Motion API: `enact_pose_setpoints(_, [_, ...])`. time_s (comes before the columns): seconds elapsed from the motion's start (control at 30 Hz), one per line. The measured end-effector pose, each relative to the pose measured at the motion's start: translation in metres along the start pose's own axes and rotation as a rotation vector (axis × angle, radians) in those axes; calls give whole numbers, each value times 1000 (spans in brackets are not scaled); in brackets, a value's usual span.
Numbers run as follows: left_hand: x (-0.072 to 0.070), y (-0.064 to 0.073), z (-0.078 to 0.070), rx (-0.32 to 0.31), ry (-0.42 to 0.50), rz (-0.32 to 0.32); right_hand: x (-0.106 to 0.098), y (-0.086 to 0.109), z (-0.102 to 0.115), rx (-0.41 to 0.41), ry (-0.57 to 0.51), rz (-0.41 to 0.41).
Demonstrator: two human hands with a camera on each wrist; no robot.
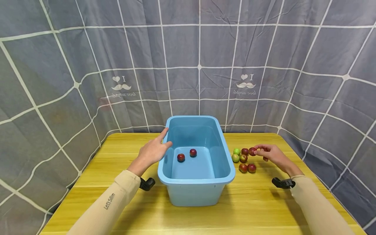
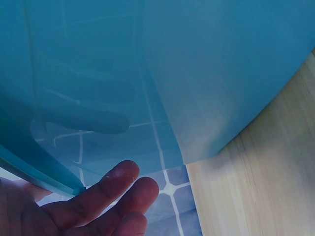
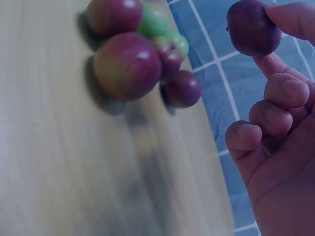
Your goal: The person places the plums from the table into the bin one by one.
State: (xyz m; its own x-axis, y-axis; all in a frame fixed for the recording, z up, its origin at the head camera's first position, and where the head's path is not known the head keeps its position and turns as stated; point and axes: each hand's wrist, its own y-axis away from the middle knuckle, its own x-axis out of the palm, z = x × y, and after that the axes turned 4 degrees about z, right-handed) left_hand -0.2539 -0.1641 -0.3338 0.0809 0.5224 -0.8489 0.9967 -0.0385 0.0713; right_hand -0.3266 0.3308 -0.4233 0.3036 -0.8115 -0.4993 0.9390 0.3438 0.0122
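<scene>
A light blue plastic tub stands on the table, with two small red apples on its floor. At the tub's left rim, my left hand rests with its thumb over the edge and its index finger stretched along it. The left wrist view shows its other fingers loosely bent outside the tub's wall. To the right of the tub, my right hand pinches a small dark red apple between thumb and index finger. Beside it lie several more red apples and two green apples.
Under everything is a wooden table with visible grain. A grey curtain with white grid lines hangs behind the table and round both sides. Black wrist mounts sit at both cuffs.
</scene>
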Motion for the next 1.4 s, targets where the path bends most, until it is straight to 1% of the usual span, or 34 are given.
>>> enact_pose_setpoints(0.17, [-1,0,-1,2,6,2,-2,-4,12,-38,18,3])
enact_pose_setpoints(0.37, [-2,0,-2,7,2,7,-4,-2,31,-88,36,12])
enact_pose_setpoints(0.5, [-3,0,-3,12,-9,3,-5,-1,45,-103,62,13])
enact_pose_setpoints(0.67, [-5,1,-3,3,-14,11,-5,-3,62,-115,92,14])
enact_pose_setpoints(0.87, [-5,1,-4,-8,-26,17,-5,-6,76,-166,140,30])
enact_pose_setpoints(1.13, [-4,0,-3,-9,-24,17,-2,-10,96,-220,166,58])
enact_pose_setpoints(1.3, [-4,1,-2,-4,-23,16,0,-13,109,-230,189,52])
enact_pose_setpoints(1.4, [-3,1,-2,-5,-24,16,1,-15,116,-224,192,63])
